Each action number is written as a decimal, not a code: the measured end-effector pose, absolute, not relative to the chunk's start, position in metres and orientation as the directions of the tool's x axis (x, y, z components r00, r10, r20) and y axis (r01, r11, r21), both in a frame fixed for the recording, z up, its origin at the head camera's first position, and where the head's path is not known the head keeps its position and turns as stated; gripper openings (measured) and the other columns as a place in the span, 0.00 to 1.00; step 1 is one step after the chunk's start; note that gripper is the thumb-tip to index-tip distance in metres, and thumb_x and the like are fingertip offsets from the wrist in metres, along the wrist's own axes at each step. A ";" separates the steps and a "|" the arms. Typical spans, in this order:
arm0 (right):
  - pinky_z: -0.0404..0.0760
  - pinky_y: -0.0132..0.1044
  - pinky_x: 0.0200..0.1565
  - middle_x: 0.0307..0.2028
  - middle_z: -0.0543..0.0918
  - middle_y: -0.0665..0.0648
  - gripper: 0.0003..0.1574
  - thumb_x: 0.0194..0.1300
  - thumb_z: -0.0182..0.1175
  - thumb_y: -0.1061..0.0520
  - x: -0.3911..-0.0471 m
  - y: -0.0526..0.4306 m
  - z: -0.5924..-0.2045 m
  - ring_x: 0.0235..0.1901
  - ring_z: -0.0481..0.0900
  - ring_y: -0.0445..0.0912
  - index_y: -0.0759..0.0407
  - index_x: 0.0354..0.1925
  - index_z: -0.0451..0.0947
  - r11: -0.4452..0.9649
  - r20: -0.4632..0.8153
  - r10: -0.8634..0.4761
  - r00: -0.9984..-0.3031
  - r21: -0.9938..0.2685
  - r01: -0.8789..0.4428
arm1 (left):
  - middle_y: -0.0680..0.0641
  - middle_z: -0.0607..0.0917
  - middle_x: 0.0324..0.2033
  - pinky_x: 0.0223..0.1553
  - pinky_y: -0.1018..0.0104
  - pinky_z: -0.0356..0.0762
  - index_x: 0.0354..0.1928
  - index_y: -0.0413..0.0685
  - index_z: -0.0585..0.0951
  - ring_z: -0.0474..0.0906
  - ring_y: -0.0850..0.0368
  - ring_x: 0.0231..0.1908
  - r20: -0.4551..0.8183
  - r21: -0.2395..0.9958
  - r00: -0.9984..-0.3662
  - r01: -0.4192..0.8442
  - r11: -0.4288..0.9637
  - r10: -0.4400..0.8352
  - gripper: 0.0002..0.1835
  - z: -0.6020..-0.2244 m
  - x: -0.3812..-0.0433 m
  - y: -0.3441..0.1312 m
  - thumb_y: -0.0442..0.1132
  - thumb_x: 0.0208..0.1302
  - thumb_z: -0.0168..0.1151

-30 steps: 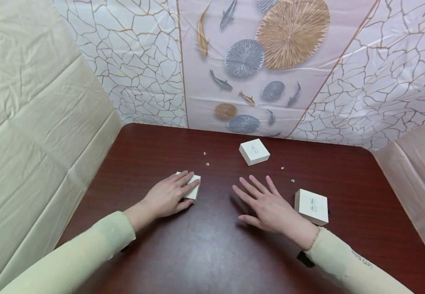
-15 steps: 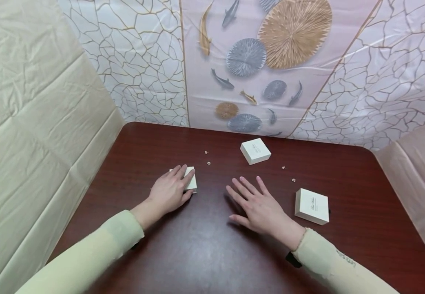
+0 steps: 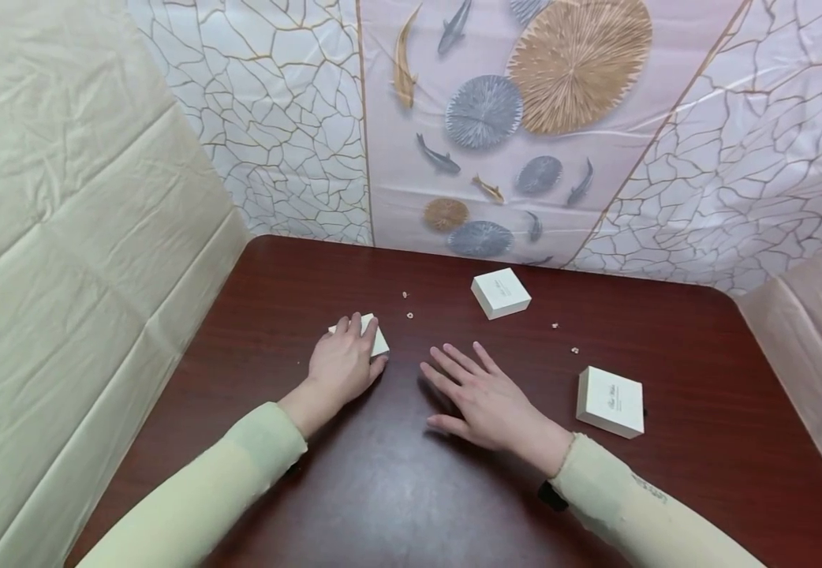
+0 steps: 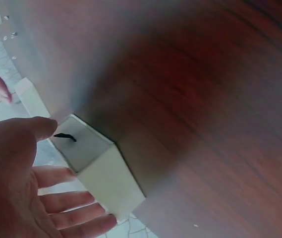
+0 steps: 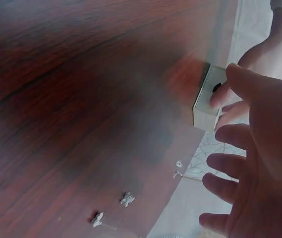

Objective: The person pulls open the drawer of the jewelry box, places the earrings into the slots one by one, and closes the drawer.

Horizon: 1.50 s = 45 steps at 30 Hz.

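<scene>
My left hand point(image 3: 340, 363) holds a small white gift box point(image 3: 380, 343) on the left half of the table, fingers over its top and thumb at its near right corner. In the left wrist view, the box point(image 4: 111, 181) shows a black ribbon tab point(image 4: 65, 136) on one end, with the thumb beside it. My right hand point(image 3: 485, 402) is held palm down over the middle of the table, fingers spread, holding nothing. Beyond it, in the right wrist view, lie small silvery flower-shaped studs point(image 5: 127, 199).
A second white box point(image 3: 501, 292) stands near the back edge, and a third box point(image 3: 610, 402) with printed lettering stands to the right. Pairs of tiny studs lie between them, one stud point(image 3: 409, 315) left and another stud point(image 3: 575, 350) right. Patterned cloth point(image 3: 311, 118) hangs behind the dark red table point(image 3: 397, 513).
My left hand has slid its box a little away from me and turned it. The right hand has drifted left, staying spread. The other boxes and studs stay put as the head view shifts slightly.
</scene>
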State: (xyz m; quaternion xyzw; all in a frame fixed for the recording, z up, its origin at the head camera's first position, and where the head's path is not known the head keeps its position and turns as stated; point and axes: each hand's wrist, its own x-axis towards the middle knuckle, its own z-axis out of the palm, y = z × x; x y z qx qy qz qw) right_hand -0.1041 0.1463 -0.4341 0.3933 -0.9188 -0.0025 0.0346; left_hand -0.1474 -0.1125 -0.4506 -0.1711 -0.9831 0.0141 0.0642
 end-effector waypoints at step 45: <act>0.62 0.66 0.76 0.76 0.72 0.63 0.44 0.75 0.63 0.35 -0.131 0.121 -0.433 0.78 0.66 0.60 0.57 0.77 0.72 0.650 0.003 -0.752 -0.659 -0.162 -0.742 | 0.37 0.73 0.76 0.72 0.51 0.74 0.77 0.50 0.74 0.71 0.40 0.75 -0.013 0.024 -0.705 0.709 0.705 0.709 0.40 -0.436 -0.165 -0.167 0.45 0.65 0.78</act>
